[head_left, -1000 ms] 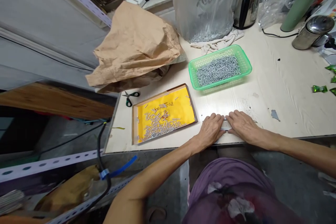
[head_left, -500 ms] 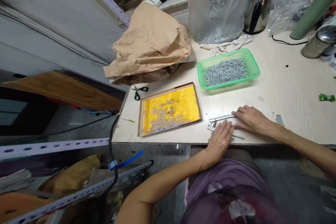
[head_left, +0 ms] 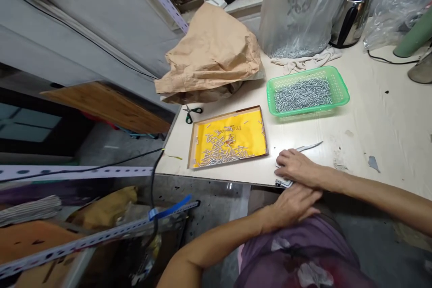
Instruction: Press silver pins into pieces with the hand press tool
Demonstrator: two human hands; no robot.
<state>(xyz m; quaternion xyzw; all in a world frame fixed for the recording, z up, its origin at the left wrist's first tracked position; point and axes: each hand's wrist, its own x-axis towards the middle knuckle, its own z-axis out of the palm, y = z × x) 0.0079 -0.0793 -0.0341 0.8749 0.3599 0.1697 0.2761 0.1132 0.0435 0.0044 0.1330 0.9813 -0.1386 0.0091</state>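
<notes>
Left hand off the tabletop, right hand alone over the metal tool

Half a second ago your left hand lay on the tool near its spring end; now it is down past the table's near edge, over your lap, with its fingers reaching right below your right wrist. Its palm is hidden, so I cannot tell whether it holds anything.

Your right hand has moved left and now covers the middle of the metal tool, fingers bent over it. I cannot tell how tightly they close. The tool lies at the near edge of the table, right of the shallow tray. A pointed metal end now sticks out beyond your knuckles to the far right; earlier a similar point showed on the near side. A second bit of metal shows at the near edge, under your fingers.

Your view has swung left, so everything sits farther right in it. The metal pins in the tray look undisturbed, as do the green basket beyond and the scissors at the tray's far left corner.
</notes>
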